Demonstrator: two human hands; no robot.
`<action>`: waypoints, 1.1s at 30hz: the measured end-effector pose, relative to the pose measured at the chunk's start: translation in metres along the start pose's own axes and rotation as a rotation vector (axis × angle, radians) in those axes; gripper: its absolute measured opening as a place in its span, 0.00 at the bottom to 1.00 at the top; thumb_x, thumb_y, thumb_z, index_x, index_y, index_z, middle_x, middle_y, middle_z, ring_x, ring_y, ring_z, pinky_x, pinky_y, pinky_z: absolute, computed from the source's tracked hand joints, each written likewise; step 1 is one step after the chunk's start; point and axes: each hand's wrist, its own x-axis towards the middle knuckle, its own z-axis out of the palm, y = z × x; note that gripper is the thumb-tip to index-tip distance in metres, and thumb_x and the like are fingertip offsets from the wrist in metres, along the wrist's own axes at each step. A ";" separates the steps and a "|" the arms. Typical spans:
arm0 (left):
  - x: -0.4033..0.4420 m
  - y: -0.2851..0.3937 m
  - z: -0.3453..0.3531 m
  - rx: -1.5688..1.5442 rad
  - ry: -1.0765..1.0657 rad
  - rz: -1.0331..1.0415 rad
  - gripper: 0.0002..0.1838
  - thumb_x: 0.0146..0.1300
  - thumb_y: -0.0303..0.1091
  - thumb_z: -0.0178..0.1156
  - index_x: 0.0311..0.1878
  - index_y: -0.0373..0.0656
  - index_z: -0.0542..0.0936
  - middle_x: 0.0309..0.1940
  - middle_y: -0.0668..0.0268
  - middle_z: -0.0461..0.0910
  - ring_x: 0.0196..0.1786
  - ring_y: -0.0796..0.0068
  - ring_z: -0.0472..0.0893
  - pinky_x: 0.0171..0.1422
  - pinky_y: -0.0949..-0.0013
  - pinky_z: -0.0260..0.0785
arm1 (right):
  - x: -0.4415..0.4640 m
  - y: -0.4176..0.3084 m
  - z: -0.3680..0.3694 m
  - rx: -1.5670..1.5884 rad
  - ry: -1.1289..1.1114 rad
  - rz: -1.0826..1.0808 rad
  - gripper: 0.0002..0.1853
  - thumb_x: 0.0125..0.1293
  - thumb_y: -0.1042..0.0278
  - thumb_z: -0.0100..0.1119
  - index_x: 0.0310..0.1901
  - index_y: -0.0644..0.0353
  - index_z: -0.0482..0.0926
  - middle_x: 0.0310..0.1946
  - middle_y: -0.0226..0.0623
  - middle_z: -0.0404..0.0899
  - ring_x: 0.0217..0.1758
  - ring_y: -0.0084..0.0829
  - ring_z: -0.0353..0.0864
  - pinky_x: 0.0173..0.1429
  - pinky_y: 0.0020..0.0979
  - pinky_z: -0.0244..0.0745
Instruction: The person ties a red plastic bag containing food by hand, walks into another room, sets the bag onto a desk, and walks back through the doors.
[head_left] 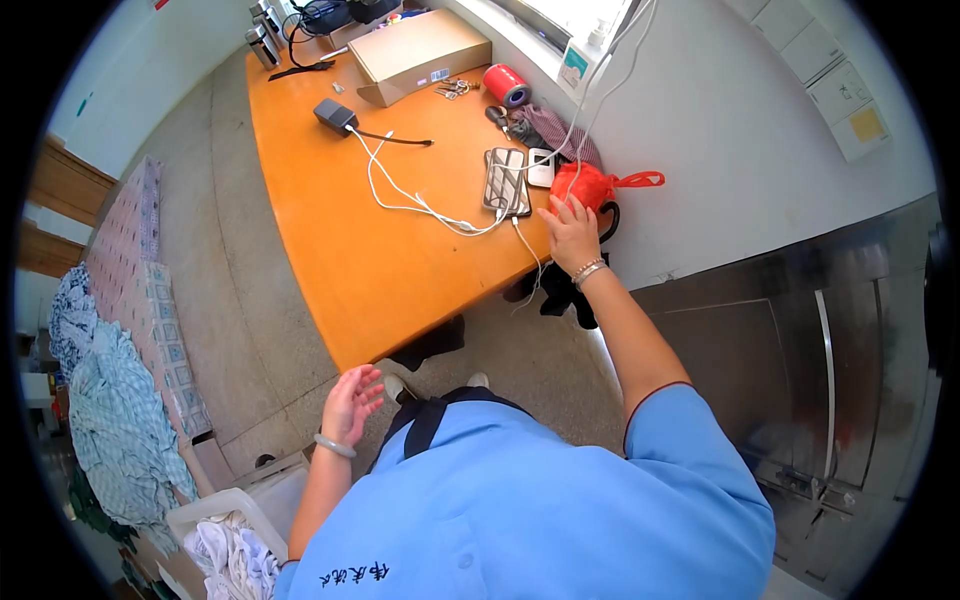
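My right hand reaches over the near right corner of the orange table, fingers extended at the edge of a red bag with a red strap loop. The fingertips overlap the bag; whether they press on it I cannot tell. Just left of that hand lie a phone in a patterned case, with white cables plugged in, and a small white device. My left hand hangs beside the table's near left corner, fingers loosely bent and apart, holding nothing.
A black charger with white cables, a cardboard box, scissors and a red spool sit farther back. A bin of white laundry stands lower left. A metal cabinet is at right.
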 end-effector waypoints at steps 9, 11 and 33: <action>-0.007 -0.008 0.003 0.058 0.040 -0.005 0.15 0.70 0.43 0.52 0.52 0.46 0.74 0.47 0.66 0.78 0.44 0.74 0.79 0.45 0.69 0.72 | 0.013 0.087 0.006 -0.093 -0.357 0.121 0.23 0.58 0.71 0.52 0.58 0.46 0.73 0.71 0.37 0.57 0.75 0.44 0.51 0.69 0.55 0.57; -0.006 -0.008 0.002 0.056 0.046 -0.007 0.15 0.70 0.44 0.52 0.52 0.46 0.74 0.47 0.66 0.78 0.43 0.74 0.79 0.45 0.69 0.72 | 0.002 0.075 0.006 -0.019 -0.231 0.145 0.19 0.55 0.72 0.54 0.51 0.48 0.77 0.67 0.38 0.61 0.72 0.45 0.55 0.67 0.53 0.60; -0.003 -0.015 -0.028 0.125 0.072 -0.088 0.13 0.70 0.43 0.52 0.50 0.47 0.74 0.45 0.68 0.80 0.41 0.76 0.80 0.41 0.71 0.74 | -0.032 0.075 0.073 0.331 -0.015 0.559 0.14 0.55 0.74 0.49 0.42 0.60 0.80 0.36 0.48 0.82 0.43 0.47 0.80 0.50 0.41 0.75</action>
